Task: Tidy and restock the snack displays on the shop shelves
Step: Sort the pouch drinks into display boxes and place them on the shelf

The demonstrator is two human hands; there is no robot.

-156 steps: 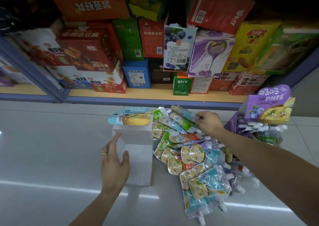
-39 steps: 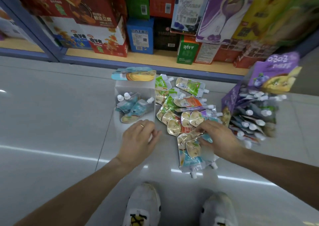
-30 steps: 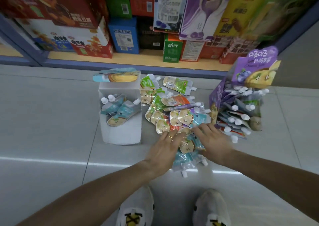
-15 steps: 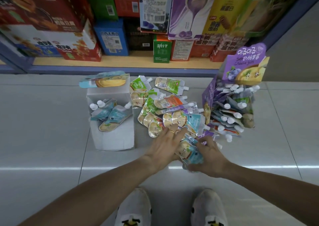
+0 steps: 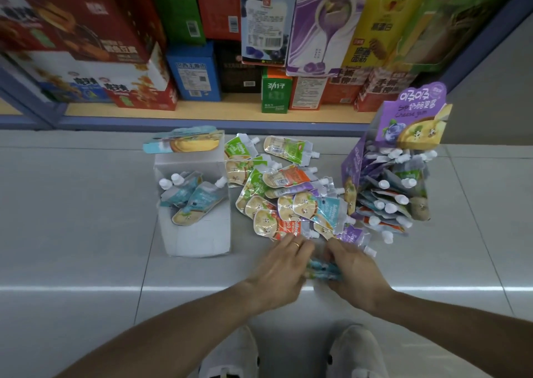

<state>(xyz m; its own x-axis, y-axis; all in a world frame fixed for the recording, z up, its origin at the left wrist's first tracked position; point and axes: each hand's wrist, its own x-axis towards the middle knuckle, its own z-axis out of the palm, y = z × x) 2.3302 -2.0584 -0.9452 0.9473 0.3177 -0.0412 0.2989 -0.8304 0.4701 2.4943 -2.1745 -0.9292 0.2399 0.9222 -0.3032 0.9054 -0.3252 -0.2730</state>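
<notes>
A heap of spouted snack pouches (image 5: 291,196) lies on the grey floor. To its left stands a white display box (image 5: 199,233) with a blue header card, a few blue pouches (image 5: 193,201) inside. A purple display box (image 5: 353,172) full of pouches stands at the right. At the heap's near edge, my left hand (image 5: 281,271) and my right hand (image 5: 353,271) meet around a small stack of blue pouches (image 5: 321,271), blurred between them. The right hand grips the stack; the left hand's fingers lie against it.
The bottom shelf (image 5: 219,115) behind holds red, blue, green, purple and yellow snack cartons. A blue shelf post (image 5: 27,100) runs at the left. My two white shoes (image 5: 356,351) stand just below the hands on the tiled floor.
Both hands have drawn a few blue pouches back out of the heap toward me and gathered them into a stack. The view has tilted slightly.
</notes>
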